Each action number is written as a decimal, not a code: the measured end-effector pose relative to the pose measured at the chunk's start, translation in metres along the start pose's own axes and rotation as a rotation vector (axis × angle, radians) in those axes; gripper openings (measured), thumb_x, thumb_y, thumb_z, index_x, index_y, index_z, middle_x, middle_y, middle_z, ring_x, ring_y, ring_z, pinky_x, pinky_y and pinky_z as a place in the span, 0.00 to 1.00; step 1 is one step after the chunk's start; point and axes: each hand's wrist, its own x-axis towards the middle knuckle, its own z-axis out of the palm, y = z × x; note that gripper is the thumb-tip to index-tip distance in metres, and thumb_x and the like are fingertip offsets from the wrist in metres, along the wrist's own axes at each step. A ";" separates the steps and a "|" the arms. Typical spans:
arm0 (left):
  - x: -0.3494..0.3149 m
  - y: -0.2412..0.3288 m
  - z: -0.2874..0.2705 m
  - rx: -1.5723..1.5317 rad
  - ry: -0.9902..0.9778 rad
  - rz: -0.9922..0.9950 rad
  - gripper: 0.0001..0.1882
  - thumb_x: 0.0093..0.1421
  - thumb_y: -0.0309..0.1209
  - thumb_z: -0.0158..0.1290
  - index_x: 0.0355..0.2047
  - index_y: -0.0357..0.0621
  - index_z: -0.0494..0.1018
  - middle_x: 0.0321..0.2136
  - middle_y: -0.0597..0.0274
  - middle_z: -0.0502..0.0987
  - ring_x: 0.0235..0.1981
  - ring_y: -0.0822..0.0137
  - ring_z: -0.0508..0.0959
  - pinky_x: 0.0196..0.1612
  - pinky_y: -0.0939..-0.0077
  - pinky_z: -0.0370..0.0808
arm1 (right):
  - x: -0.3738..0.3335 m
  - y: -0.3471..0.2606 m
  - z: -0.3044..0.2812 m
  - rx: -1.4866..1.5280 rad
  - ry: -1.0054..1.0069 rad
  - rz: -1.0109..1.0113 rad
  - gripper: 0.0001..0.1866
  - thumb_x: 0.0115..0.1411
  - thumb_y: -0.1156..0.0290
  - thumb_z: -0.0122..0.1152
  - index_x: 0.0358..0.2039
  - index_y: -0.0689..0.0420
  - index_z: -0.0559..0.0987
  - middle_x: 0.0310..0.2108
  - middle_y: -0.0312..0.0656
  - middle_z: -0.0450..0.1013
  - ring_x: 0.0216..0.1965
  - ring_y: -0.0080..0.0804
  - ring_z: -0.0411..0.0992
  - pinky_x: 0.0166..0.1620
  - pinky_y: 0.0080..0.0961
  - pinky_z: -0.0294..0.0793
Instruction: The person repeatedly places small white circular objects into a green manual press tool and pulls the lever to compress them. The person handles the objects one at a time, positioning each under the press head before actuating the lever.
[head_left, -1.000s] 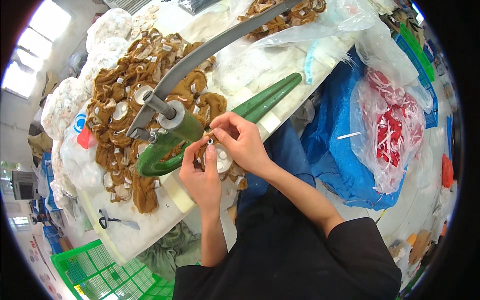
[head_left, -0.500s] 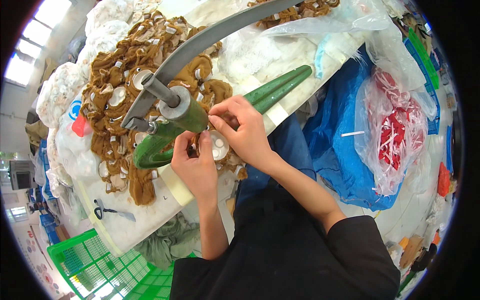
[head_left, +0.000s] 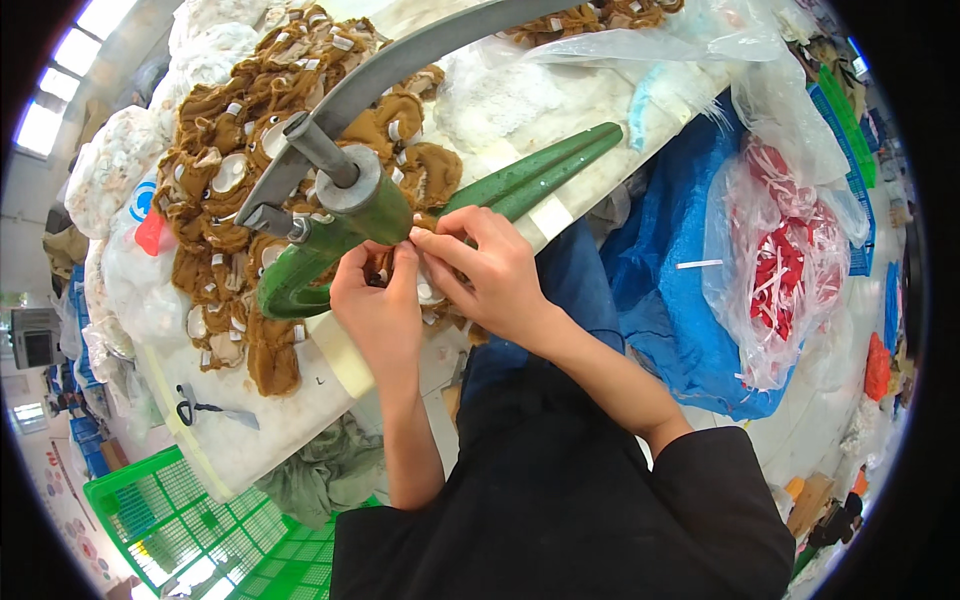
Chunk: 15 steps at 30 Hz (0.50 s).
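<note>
My left hand (head_left: 378, 315) and my right hand (head_left: 495, 272) meet just in front of a green hand press (head_left: 375, 215) with a long grey metal lever (head_left: 440, 50). The fingertips of both are pinched together on a brown plush piece (head_left: 432, 315), which hangs below them. A white round patch on that piece is partly covered by my fingers. What else lies between the fingertips is too small to make out. Close behind the press, a heap of similar brown plush pieces (head_left: 225, 125) with white tags and round white patches covers the table.
A dark-handled tool (head_left: 200, 405) lies on the white table (head_left: 290, 425) at the near left. Below are a green crate (head_left: 190, 520) and a grey-green cloth (head_left: 335, 470). At right, a blue sheet (head_left: 665, 330) surrounds a transparent bag of red pieces (head_left: 780, 265). White bags (head_left: 115, 190) stand far left.
Both hands have drawn closer together, their fingertips nearly touching, and now cover more of the white round patch. The whole view has shifted slightly; the press lever looks unmoved.
</note>
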 end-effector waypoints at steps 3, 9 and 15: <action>-0.001 0.000 0.002 0.002 0.013 -0.011 0.07 0.62 0.25 0.62 0.32 0.32 0.76 0.23 0.71 0.72 0.24 0.81 0.66 0.27 0.80 0.63 | -0.002 0.001 -0.004 0.060 -0.021 0.041 0.15 0.56 0.76 0.70 0.45 0.55 0.85 0.35 0.42 0.75 0.33 0.37 0.74 0.35 0.30 0.75; -0.006 0.006 0.002 0.042 0.019 -0.040 0.07 0.61 0.24 0.61 0.32 0.33 0.75 0.23 0.71 0.72 0.24 0.81 0.65 0.27 0.81 0.63 | 0.051 0.072 -0.031 -0.209 -0.034 0.175 0.11 0.63 0.71 0.61 0.43 0.58 0.85 0.35 0.48 0.78 0.37 0.46 0.77 0.42 0.38 0.76; -0.004 -0.004 0.002 0.055 0.024 0.005 0.07 0.61 0.24 0.62 0.33 0.34 0.75 0.25 0.70 0.74 0.25 0.80 0.67 0.30 0.82 0.65 | 0.098 0.145 -0.023 -0.423 -0.280 0.117 0.10 0.60 0.68 0.64 0.40 0.57 0.84 0.34 0.46 0.78 0.39 0.46 0.78 0.45 0.41 0.77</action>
